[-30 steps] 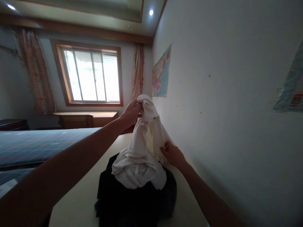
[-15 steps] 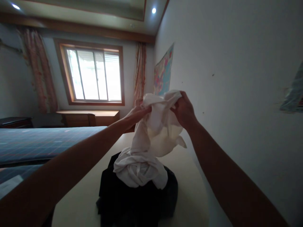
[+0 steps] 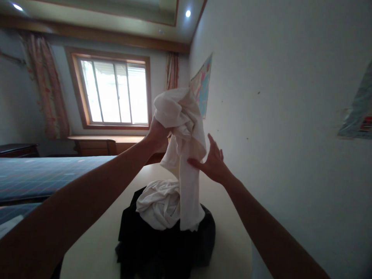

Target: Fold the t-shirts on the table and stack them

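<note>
1. Clock = whole view, 12 at top. Soft white cloth garment held up just above ctr, bunched at top, w/ a long flat strip hanging twd 6.
2. L hand, approx. 9 o'c of ctr: clamped on garment's L side; cloth drapes over, fingertips hidden.
3. R hand, approx. 4 o'c: fingers spread up & apart from thumb; thumb overlaps strip's R edge, can't tell if pressing.
4. Strip's lower end, approx. 6, sits in front of dark pile, w/ slightly ragged bottom edge.
5. Crumpled white fabric heap, approx. 7, just L of strip; can't tell if joined to garment.
6. Under heap: spread black cloth pile, 6–7 o'c, uneven edges, runs out of view at bottom.
7. Smooth cream tabletop: bare strips show both sides of pile, wider at 7–8, narrower at 5. Far edge curved, behind garment.
8. Plain pale wall at 3: close along tbl's R edge, so R arm has less side room.
9. Blue checked fabric-covered mattress, approx. 8–9, beyond tbl's L edge; L forearm crosses in front.
10. Low brown wooden desk at 9, well behind.
</note>
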`<act>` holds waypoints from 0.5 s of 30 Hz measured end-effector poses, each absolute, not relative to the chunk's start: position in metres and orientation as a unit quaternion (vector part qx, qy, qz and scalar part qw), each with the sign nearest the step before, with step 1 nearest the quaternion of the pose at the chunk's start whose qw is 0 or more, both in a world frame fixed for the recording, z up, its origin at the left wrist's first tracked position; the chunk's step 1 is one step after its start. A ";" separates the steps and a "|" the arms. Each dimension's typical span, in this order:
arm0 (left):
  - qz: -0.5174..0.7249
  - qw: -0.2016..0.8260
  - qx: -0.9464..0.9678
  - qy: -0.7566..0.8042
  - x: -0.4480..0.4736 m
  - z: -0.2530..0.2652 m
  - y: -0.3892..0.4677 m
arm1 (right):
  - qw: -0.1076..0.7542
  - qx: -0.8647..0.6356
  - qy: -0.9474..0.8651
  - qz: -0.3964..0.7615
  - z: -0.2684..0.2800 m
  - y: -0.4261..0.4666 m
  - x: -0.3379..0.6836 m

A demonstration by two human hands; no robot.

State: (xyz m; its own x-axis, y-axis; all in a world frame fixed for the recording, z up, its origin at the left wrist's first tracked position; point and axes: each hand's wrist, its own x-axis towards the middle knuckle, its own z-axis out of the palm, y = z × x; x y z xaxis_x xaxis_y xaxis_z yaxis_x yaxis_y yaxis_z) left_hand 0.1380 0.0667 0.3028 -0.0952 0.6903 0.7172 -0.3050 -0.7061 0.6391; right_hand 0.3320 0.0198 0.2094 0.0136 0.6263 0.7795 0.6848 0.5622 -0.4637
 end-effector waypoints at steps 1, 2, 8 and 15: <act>0.729 0.334 0.575 0.161 0.136 0.310 0.065 | 0.529 -0.469 -0.707 0.018 0.204 0.022 0.333; 0.736 0.321 0.577 0.151 0.134 0.317 0.062 | 0.524 -0.463 -0.712 0.071 0.201 0.024 0.333; 0.780 0.243 0.575 0.041 0.111 0.357 0.044 | 0.651 -0.365 -0.643 0.171 0.239 0.030 0.321; 0.747 0.200 0.627 0.089 0.067 0.366 0.042 | 0.637 -0.278 -0.687 0.211 0.246 0.025 0.283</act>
State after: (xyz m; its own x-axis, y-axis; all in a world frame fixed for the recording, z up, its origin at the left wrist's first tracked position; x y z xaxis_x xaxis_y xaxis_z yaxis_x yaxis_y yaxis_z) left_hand 0.0667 0.0420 0.3656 -0.1325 0.4105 0.9022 -0.1884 -0.9040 0.3837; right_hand 0.2829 0.0247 0.2462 -0.0324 0.6513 0.7582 0.1134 0.7561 -0.6446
